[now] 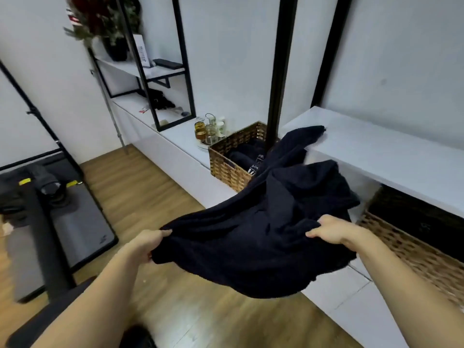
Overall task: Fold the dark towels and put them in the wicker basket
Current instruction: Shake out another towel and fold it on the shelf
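Left hand [148, 243] and right hand [329, 228] each pinch the towel's [251, 237] near edge. Soft, limp cloth, probably light; corners likely grip best, far end draped on the counter [376, 146] edge.

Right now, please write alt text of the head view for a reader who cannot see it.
Two bare hands, left hand and right hand, hold a dark crumpled cloth towel spread above a wooden floor. Behind, a brown woven wicker basket on a low white ledge holds dark towels.

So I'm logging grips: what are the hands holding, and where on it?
Both hold one dark towel by its near edge: left hand and right hand apart.
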`<control>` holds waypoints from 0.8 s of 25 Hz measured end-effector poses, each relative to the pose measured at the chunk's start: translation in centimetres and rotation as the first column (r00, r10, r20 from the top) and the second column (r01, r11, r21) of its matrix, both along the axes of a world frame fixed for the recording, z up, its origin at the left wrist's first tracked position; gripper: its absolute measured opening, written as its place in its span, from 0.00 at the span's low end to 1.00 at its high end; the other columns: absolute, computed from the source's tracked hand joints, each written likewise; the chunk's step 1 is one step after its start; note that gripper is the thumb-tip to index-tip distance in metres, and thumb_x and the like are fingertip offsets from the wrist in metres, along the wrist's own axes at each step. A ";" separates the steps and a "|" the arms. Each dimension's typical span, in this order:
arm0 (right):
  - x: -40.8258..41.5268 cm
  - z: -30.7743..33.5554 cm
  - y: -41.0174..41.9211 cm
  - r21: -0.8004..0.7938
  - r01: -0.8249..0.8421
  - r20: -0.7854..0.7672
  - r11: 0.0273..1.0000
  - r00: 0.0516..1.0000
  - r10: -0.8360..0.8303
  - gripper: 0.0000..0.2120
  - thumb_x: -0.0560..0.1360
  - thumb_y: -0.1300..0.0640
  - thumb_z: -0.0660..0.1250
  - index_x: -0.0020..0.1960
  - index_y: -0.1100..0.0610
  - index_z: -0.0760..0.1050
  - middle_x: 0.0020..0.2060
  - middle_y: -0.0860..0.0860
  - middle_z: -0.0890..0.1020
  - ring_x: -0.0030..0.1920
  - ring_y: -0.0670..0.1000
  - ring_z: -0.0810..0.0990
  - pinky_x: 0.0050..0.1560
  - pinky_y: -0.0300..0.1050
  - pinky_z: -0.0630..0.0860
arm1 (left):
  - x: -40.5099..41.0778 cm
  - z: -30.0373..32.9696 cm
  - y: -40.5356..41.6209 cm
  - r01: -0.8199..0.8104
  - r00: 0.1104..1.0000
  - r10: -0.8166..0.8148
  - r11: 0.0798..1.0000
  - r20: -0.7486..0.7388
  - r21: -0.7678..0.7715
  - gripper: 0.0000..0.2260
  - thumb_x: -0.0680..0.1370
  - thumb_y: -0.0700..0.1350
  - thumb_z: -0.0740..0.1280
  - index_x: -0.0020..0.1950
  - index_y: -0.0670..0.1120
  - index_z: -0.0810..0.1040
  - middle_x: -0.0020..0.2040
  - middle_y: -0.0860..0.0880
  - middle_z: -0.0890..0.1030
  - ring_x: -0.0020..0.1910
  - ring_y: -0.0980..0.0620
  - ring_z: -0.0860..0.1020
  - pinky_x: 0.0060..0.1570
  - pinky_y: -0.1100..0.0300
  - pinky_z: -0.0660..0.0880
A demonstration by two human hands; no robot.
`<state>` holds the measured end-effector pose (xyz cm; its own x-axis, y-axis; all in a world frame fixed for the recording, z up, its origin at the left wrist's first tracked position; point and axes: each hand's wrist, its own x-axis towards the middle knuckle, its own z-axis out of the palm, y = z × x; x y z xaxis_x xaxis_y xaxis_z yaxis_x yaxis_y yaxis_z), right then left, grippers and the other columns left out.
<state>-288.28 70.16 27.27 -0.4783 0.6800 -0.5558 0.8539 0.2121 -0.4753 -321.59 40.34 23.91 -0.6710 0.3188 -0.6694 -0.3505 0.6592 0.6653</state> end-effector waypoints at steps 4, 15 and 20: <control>-5.4 0.5 -2.2 0.022 0.354 -0.457 0.935 0.836 -0.306 0.09 0.79 0.57 0.67 0.47 0.64 0.79 0.41 0.58 0.81 0.37 0.54 0.77 0.41 0.47 0.72 | -4.4 3.0 -7.7 -0.202 0.961 0.227 0.966 -0.157 0.164 0.18 0.81 0.54 0.68 0.58 0.38 0.77 0.52 0.44 0.80 0.49 0.44 0.79 0.46 0.52 0.77; -11.7 -3.0 -6.8 -0.596 0.094 -0.279 0.797 0.907 -0.316 0.27 0.67 0.44 0.77 0.56 0.61 0.79 0.56 0.60 0.84 0.52 0.58 0.84 0.52 0.50 0.78 | -6.8 6.7 -16.7 -0.140 0.898 0.101 0.988 -0.427 -0.060 0.16 0.82 0.50 0.67 0.66 0.44 0.79 0.57 0.45 0.81 0.52 0.43 0.80 0.49 0.52 0.76; -13.0 -5.2 -8.2 -0.350 0.143 -0.381 0.926 0.881 -0.280 0.18 0.80 0.58 0.66 0.69 0.58 0.74 0.61 0.56 0.81 0.53 0.55 0.82 0.44 0.47 0.78 | -6.3 5.0 -18.2 -0.174 0.938 0.161 0.985 -0.307 -0.015 0.06 0.81 0.46 0.68 0.47 0.44 0.76 0.48 0.43 0.76 0.46 0.45 0.75 0.46 0.50 0.70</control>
